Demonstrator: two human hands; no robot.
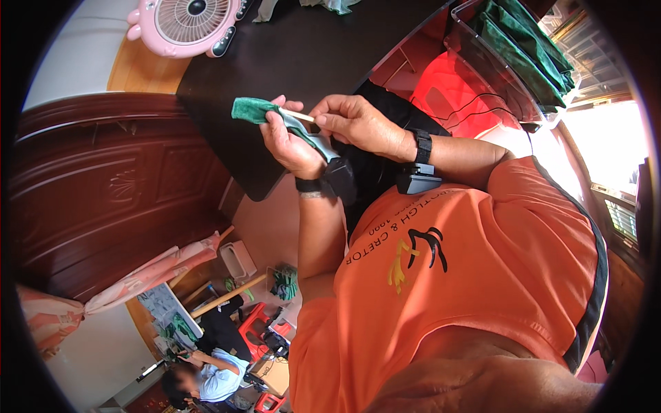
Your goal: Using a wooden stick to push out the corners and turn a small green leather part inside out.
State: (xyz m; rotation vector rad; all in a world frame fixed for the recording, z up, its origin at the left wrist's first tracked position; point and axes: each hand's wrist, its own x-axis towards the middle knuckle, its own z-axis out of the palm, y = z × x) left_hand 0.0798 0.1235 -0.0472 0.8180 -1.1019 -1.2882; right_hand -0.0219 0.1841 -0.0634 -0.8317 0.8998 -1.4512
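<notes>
Cloth (249, 110), green with a paler part, lies along the palm of the curled left hand (292, 146), held by its thumb and fingers near the dark tabletop (289, 51), while the right hand (361, 125) pinches a slim pale stick (299, 115) that reaches toward the green end.

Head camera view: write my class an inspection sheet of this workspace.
Surface: dark tabletop, pale cloth at the picture's top edge.
Job's things: green fabric piece, pale stick.
Clutter: pink fan, upper left; clear bin with green cloth, upper right.
Hands: left hand holds the green fabric piece; right hand pinches the pale stick.
Cables: thin dark cable by red plastic.
Surroundings: dark-red wooden panel, left; person in light blue, lower left.
</notes>
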